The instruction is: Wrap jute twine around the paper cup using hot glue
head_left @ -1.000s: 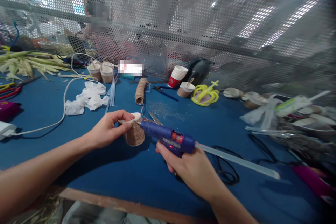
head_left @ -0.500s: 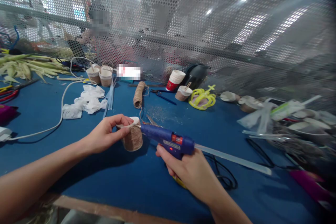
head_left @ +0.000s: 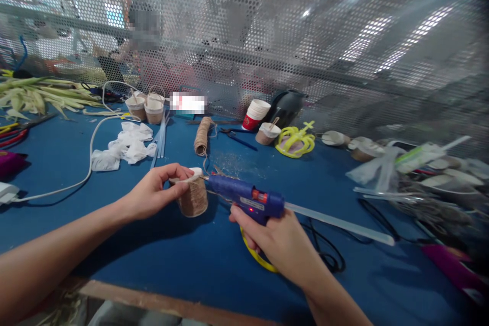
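Note:
My left hand (head_left: 162, 188) pinches the rim of a twine-wrapped paper cup (head_left: 193, 198), tilted slightly, its white edge showing above the brown twine. In my right hand (head_left: 275, 239) is a blue hot glue gun (head_left: 244, 196) with a red light lit and a long clear glue stick (head_left: 344, 224) out of its back. The gun's metal nozzle points left, right beside the cup's upper rim. A strand of twine runs from the cup behind the gun. Behind the cup stands a twine spool (head_left: 202, 136). Scissor blades show partly behind the gun.
Plastic bags (head_left: 130, 147) and glue sticks (head_left: 162, 135) lie left. At the back are wrapped cups (head_left: 154, 109), pliers (head_left: 239, 138), stacked paper cups (head_left: 254, 114) and a yellow crown (head_left: 295, 141). Clutter fills the right; a white cable (head_left: 91, 153) crosses the left. A perforated screen (head_left: 229, 51) stands behind.
The glue gun has shifted slightly to the right, and its nozzle has drawn a little away from the cup's rim. More of a yellow ring shows under my right hand.

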The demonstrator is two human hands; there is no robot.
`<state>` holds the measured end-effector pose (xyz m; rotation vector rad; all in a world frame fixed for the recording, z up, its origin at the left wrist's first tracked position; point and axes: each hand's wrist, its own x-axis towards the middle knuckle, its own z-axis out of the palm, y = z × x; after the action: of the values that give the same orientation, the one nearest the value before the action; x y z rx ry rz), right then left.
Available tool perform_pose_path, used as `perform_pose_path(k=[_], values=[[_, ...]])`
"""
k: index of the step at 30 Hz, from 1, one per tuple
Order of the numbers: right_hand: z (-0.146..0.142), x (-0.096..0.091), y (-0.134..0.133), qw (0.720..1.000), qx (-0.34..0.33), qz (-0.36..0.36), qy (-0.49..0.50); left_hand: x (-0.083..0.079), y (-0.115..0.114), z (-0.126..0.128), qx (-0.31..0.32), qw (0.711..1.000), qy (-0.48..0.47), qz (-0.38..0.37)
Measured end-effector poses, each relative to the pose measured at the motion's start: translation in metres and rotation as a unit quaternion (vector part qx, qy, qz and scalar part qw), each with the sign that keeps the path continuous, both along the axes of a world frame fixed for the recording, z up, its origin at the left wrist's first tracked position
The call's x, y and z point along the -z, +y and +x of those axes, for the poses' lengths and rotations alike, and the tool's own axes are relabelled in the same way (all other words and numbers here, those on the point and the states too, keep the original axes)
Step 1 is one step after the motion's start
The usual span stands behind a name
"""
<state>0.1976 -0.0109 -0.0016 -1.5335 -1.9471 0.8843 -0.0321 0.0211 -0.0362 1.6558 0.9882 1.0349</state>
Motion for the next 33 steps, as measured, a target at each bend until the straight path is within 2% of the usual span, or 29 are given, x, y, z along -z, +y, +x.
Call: perform_pose_path(k=[3, 16, 22, 33], values=[[-0.0011, 0.0004, -0.0008, 1.0, -0.018, 0.01, 0.005, -0.0007, 0.0, -0.0001, 0.0, 1.0, -0.006, -0.002], [-0.0056, -0.0009, -0.0036, 0.999, -0.004, 0.03, 0.009, -0.0028, 0.0, 0.0007, 0.0, 1.0, -0.006, -0.001], [-0.0081, 0.0007, -0.0051, 1.0, 0.02, -0.002, 0.014, -0.0039, -0.0015, 0.0012, 0.002, 1.0, -0.007, -0.004], [-0.0019, -0.0017, -0.0001, 1.0, 0.004, 0.018, 0.015, -0.0059, -0.002, 0.0018, 0.002, 1.0, -0.015, -0.008]])
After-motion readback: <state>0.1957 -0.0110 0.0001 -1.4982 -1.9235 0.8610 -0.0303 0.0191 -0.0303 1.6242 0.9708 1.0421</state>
